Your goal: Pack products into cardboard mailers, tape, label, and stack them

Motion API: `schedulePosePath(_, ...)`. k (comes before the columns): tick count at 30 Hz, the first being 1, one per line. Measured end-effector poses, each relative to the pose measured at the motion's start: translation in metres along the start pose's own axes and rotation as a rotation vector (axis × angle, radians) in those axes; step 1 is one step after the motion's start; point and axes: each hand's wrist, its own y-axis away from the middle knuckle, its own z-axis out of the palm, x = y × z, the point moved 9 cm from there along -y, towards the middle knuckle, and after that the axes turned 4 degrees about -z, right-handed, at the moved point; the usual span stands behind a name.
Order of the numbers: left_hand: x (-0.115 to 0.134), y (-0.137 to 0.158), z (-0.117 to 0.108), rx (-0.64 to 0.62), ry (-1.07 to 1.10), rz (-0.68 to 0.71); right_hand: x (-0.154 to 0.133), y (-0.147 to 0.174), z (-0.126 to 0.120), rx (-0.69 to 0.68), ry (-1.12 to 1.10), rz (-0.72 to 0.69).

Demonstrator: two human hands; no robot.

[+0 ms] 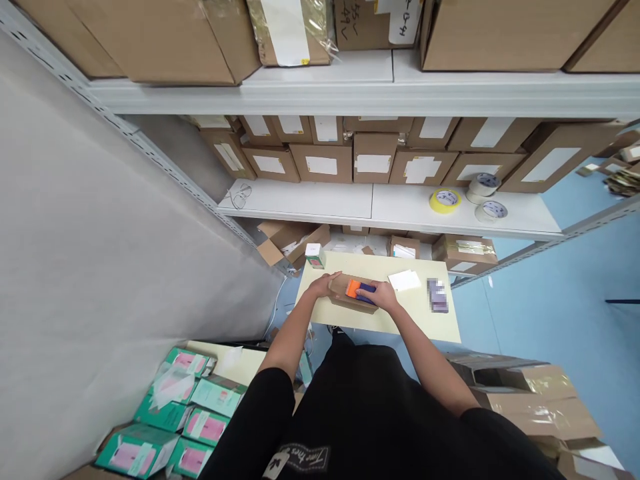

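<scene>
Clasped in the right hand (383, 295), an orange-and-dark-blue object (354, 288), too small to identify; fingers curled closed around its dark-blue end. Just beneath, on the pale yellow table (370, 265), a brown cardboard box (350, 305), long side across the body. At the box's left end, the left hand (324, 285), touching, with fingers partly straightened along the edge; cannot tell how firmly closed. Near the back left corner of the table, a small green-and-white box (315, 256); to the right of the brown box, white paper (405, 280), then a pixelated purplish item (438, 295). Behind the table, an open carton (293, 239) at left, and, higher, a white shelf (310, 199) bearing labelled cartons (323, 164), a yellow tape roll (445, 201) and paler tape rolls (491, 212). At lower left, well apart, green-and-pink boxes (205, 427), grouped close together.
</scene>
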Motion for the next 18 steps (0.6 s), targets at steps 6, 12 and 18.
schedulePosePath(6, -0.004, -0.004, -0.004, 0.062, 0.02, -0.021, 0.009, 0.001, -0.006, -0.103, 0.096, 0.108)
schedulePosePath(12, -0.004, -0.004, 0.009, -0.069, -0.107, -0.022, 0.028, 0.007, -0.036, -0.193, 0.256, 0.203)
schedulePosePath(18, -0.005, -0.007, 0.014, -0.139, -0.24, 0.008, 0.065, 0.029, -0.081, -0.26, 0.406, 0.291)
